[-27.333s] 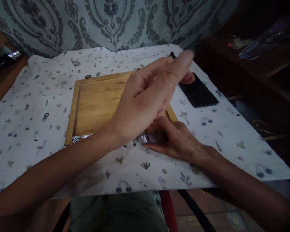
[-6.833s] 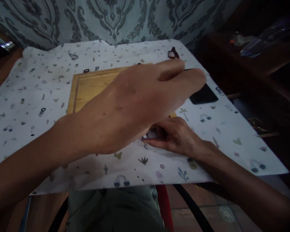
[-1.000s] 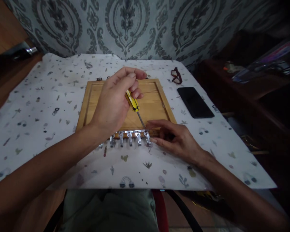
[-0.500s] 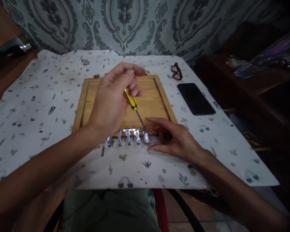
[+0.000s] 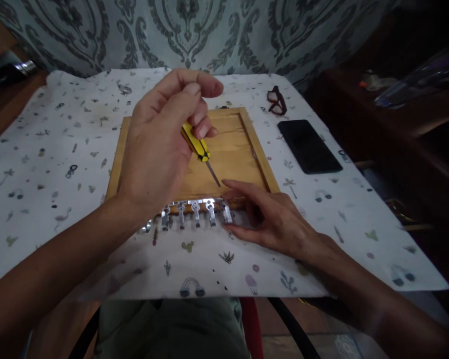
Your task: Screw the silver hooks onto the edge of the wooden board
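Your screwdriver (image 5: 196,143), yellow and black at the handle, slants down to the right from your left hand (image 5: 164,134); its thin metal shaft ends short of the hooks. Beneath it your yellowish wooden board (image 5: 234,157) lies flat on the counter (image 5: 217,274), its raised rim framing a recessed panel. Along the board's edge nearest you runs a row of shiny silver hooks (image 5: 181,217), their ends reaching past the wood toward you.
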A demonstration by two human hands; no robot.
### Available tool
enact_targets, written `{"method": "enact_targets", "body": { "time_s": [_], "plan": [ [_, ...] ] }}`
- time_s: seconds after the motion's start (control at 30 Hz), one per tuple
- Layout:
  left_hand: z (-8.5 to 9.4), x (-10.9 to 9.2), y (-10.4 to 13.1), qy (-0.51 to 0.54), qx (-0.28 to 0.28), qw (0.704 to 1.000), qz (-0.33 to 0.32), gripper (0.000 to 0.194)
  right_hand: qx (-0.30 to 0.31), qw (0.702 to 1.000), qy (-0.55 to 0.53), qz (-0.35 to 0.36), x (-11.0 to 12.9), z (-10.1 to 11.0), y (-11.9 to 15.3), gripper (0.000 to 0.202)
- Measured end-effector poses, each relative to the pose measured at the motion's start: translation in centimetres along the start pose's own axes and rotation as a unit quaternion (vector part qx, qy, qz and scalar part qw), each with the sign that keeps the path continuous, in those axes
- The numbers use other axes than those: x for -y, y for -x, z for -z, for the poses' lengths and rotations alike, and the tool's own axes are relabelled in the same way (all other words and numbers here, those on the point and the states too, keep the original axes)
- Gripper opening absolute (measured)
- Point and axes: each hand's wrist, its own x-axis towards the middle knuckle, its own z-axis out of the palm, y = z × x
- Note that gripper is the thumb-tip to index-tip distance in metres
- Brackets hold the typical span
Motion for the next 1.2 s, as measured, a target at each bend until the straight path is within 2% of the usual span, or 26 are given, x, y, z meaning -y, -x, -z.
{"method": "enact_targets", "body": {
  "time_s": [0.23, 0.43, 0.77, 0.87, 1.0, 1.2],
  "plan": [
    [0.5, -0.1, -0.2, -0.014, 0.007, 1.0, -0.014, 0.027, 0.01, 1.0, 0.019, 0.009, 0.3, 0.4, -0.2, 0.061],
    [1.0, 0.0, -0.1, -0.046, 0.003, 0.999, -0.01, 0.035, 0.021, 0.999, 0.036, 0.006, 0.4, 0.7, -0.3, 0.063],
    [1.3, 0.0, -0.3, -0.076, 0.023, 0.997, -0.004, 0.033, 0.046, 0.999, 0.001, -0.017, 0.6, 1.0, -0.6, 0.065],
    [1.8, 0.9, -0.9, -0.065, -0.002, 0.998, 0.007, 0.036, 0.042, 0.999, -0.002, -0.02, 0.6, 0.9, -0.5, 0.064],
    [2.9, 2.2, -2.1, -0.051, -0.07, 0.996, 0.037, 0.036, 0.035, 0.999, -0.012, -0.022, 0.4, 0.8, -0.4, 0.063],
    [5.9, 3.5, -3.5, -0.113, -0.122, 0.983, 0.08, 0.031, 0.03, 0.999, -0.002, -0.017, 0.2, 0.5, -0.3, 0.06]
  ]
}}
